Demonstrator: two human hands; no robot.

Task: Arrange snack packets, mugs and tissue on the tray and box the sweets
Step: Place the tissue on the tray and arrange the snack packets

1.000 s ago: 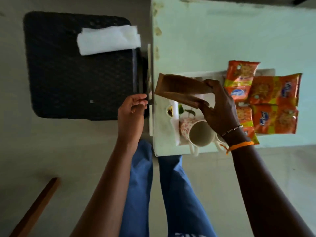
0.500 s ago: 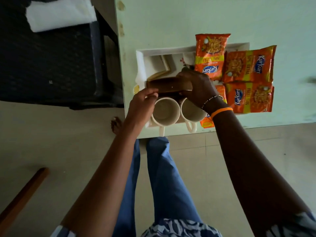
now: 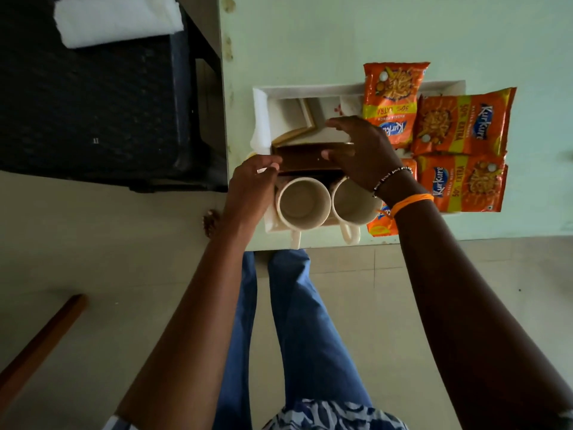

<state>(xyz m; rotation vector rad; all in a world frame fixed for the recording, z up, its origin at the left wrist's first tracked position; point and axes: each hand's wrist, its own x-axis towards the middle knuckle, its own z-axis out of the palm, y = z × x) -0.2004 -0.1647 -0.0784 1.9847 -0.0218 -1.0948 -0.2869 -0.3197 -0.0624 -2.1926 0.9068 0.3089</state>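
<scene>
1. Brown cardboard, a flat sweet box point(image 3: 313, 158), is held over the white tray point(image 3: 263, 97), just behind the two mugs point(image 3: 304, 203).
2. The left hand point(image 3: 251, 187) is closed on the box's left end; its fingers point(image 3: 273, 167) pinch the edge.
3. The right hand point(image 3: 359, 150) is clamped over the right end.
4. Orange snack packets point(image 3: 459, 125) are laid along the tray's right side on the pale green surface point(image 3: 310, 41).
5. Folded white tissue point(image 3: 117, 20) is seen on a dark chair point(image 3: 93, 103), well apart.

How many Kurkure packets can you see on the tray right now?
4. One upright at the tray's far edge, two stacked to its right, and one mostly hidden under the right hand's wrist. More may be hidden.
</scene>
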